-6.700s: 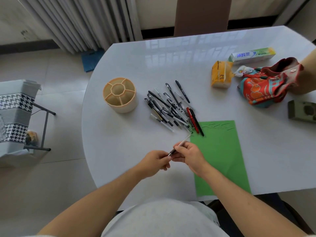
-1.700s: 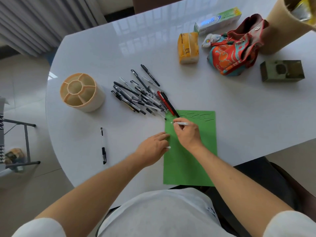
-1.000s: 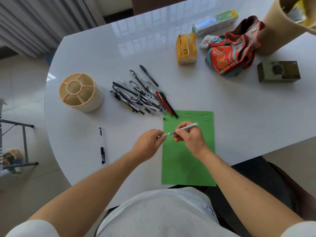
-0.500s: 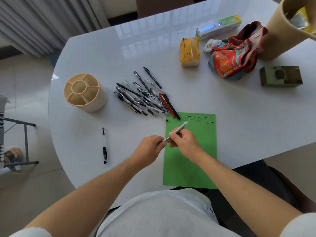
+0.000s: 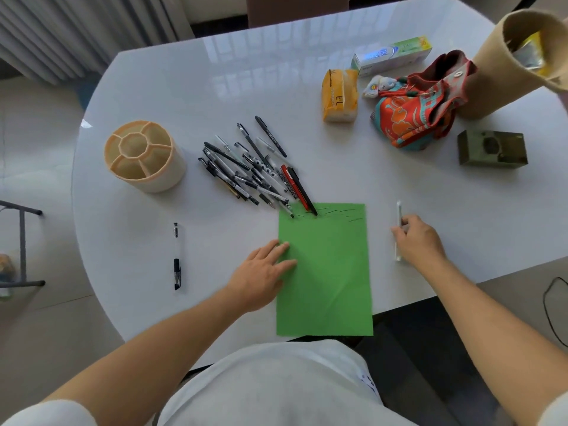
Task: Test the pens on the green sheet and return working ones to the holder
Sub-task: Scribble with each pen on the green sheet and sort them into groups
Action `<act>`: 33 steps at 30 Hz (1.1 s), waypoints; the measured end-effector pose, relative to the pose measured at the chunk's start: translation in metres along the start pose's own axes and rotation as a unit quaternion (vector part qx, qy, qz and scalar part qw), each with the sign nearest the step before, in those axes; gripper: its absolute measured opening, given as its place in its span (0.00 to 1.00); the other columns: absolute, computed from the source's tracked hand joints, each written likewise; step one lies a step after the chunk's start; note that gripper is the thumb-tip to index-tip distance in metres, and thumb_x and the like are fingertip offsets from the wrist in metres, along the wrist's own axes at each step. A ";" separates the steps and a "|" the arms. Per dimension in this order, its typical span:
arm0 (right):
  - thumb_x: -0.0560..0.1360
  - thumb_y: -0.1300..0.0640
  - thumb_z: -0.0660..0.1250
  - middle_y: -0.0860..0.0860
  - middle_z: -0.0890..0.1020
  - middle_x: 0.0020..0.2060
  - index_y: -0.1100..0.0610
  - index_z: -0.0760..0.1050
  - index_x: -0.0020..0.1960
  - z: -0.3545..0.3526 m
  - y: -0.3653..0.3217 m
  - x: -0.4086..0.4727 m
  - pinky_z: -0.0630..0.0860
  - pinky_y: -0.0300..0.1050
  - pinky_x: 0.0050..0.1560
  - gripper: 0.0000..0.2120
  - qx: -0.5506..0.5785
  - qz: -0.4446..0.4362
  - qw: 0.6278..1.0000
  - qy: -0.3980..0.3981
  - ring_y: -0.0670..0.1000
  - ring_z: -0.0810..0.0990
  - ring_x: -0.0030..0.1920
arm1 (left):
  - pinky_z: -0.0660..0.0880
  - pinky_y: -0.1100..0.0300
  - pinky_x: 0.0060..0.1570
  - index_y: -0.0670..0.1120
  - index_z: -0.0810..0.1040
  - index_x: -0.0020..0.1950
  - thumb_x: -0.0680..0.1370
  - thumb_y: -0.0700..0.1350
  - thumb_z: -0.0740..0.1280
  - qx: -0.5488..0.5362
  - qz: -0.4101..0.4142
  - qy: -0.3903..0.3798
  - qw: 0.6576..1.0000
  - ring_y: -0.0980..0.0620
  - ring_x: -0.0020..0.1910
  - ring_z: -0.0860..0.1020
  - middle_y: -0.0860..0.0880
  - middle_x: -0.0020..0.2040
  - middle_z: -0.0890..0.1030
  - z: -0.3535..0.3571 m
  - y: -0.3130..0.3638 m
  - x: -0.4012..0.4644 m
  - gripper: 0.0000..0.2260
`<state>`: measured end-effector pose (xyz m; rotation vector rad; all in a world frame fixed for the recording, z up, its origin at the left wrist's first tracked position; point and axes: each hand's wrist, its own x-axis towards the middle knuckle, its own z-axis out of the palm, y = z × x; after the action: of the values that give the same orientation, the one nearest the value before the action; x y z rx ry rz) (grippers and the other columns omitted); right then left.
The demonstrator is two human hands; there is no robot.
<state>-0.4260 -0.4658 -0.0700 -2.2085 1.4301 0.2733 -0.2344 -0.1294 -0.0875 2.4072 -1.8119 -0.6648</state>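
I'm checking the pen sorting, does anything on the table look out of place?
Yes. The holder has no pens in it. One pen lies alone left of the green sheet, apart from the pile. The right hand rests on a white pen right of the sheet.

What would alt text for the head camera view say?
A person's left hand rests flat on a green sheet while the right hand holds a white pen on the white table; loose pens lie beside an empty holder.
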 end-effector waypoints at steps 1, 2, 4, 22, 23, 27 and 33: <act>0.80 0.50 0.64 0.60 0.83 0.51 0.57 0.74 0.57 -0.001 0.001 0.001 0.71 0.49 0.43 0.11 -0.015 0.006 1.000 0.000 0.58 0.77 0.45 | 0.60 0.44 0.76 0.57 0.63 0.76 0.78 0.49 0.63 0.003 -0.002 0.002 1.000 0.42 0.79 0.56 0.46 0.80 0.60 0.001 -0.002 -0.005 0.26; 0.80 0.49 0.64 0.61 0.83 0.52 0.57 0.74 0.58 -0.001 -0.002 0.002 0.72 0.49 0.44 0.12 -0.031 0.010 0.999 0.005 0.60 0.78 0.46 | 0.60 0.44 0.76 0.57 0.63 0.76 0.77 0.49 0.63 0.005 -0.003 0.003 1.000 0.42 0.79 0.56 0.46 0.80 0.60 0.002 -0.004 -0.009 0.27; 0.79 0.50 0.64 0.62 0.80 0.55 0.58 0.74 0.59 -0.001 -0.015 0.002 0.74 0.52 0.48 0.14 -0.054 0.003 0.998 0.036 0.63 0.79 0.51 | 0.60 0.45 0.76 0.57 0.63 0.76 0.77 0.48 0.63 0.003 -0.007 0.005 1.000 0.42 0.79 0.56 0.46 0.80 0.60 0.002 -0.006 -0.015 0.27; 0.76 0.45 0.69 0.52 0.81 0.44 0.54 0.79 0.48 0.069 -0.179 0.003 0.71 0.45 0.42 0.12 -0.025 -0.147 0.989 -0.007 0.55 0.77 0.41 | 0.62 0.46 0.74 0.55 0.69 0.74 0.76 0.48 0.64 0.000 -0.060 0.019 0.998 0.42 0.77 0.60 0.44 0.76 0.66 0.000 0.000 -0.046 0.26; 0.75 0.45 0.69 0.52 0.81 0.43 0.53 0.79 0.47 0.068 -0.179 0.004 0.71 0.44 0.42 0.12 -0.016 -0.135 0.991 -0.011 0.55 0.77 0.41 | 0.63 0.46 0.74 0.55 0.70 0.73 0.76 0.48 0.64 -0.002 -0.060 0.021 0.998 0.42 0.77 0.60 0.44 0.76 0.67 -0.001 0.000 -0.045 0.25; 0.74 0.47 0.71 0.49 0.81 0.38 0.52 0.80 0.43 0.058 -0.170 0.002 0.71 0.43 0.41 0.09 0.078 -0.107 0.991 0.004 0.54 0.80 0.42 | 0.64 0.45 0.73 0.55 0.72 0.72 0.76 0.48 0.64 -0.002 -0.055 0.016 0.998 0.42 0.75 0.62 0.44 0.73 0.69 -0.006 -0.002 -0.042 0.24; 0.74 0.56 0.75 0.44 0.83 0.35 0.49 0.82 0.44 0.031 -0.138 -0.040 0.75 0.33 0.38 0.03 0.257 -0.166 0.952 -0.007 0.40 0.78 0.34 | 0.71 0.49 0.67 0.51 0.71 0.71 0.79 0.48 0.65 -0.149 -0.114 0.108 0.976 0.50 0.66 0.70 0.48 0.67 0.73 -0.026 -0.009 -0.032 0.20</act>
<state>-0.3159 -0.3728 -0.0394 -1.9506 0.9556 -0.1827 -0.2235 -0.1026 -0.0566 2.3909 -1.2667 -0.6117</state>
